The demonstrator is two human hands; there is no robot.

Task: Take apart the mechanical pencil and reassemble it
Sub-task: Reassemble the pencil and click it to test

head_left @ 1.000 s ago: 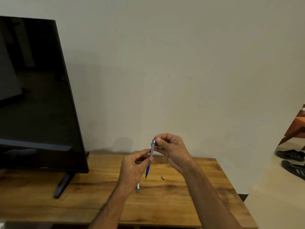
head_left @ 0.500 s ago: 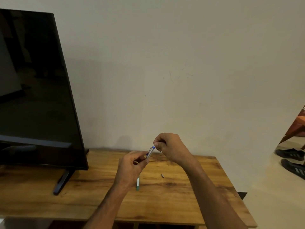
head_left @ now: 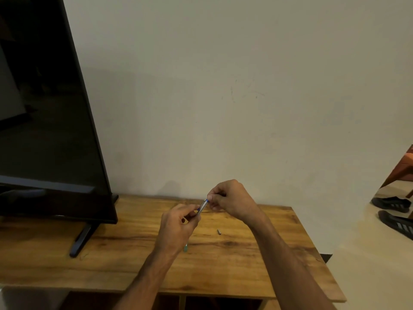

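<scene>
Two bare hands meet above the middle of a wooden table [head_left: 257, 260], sharing a mechanical pencil [head_left: 203, 206] held in the air, tilted so its upper end points up and to the right. The left hand [head_left: 178, 227], forearm rising from the near edge, curls its fingers and thumb around the pencil's lower end. The right hand [head_left: 230, 199], reaching in from the near right with its wrist bent, pinches the pencil's upper end, by a blue ring, between thumb and fingertips; its other fingers are folded in.

On the tabletop just right of the hands lies a small dark part [head_left: 219, 231], apart from everything else. A green-tipped piece [head_left: 185, 247] shows just beside the left wrist, mostly hidden by it.

A dark television [head_left: 44, 113] stands on the far left of the table, its stand foot [head_left: 81, 239] angled toward the near side, well apart from the hands. Bare wood lies open between the hands and the table's near and right edges. A plain wall [head_left: 245, 97] backs the table. On the floor at far right sit black shoes [head_left: 393, 211].
</scene>
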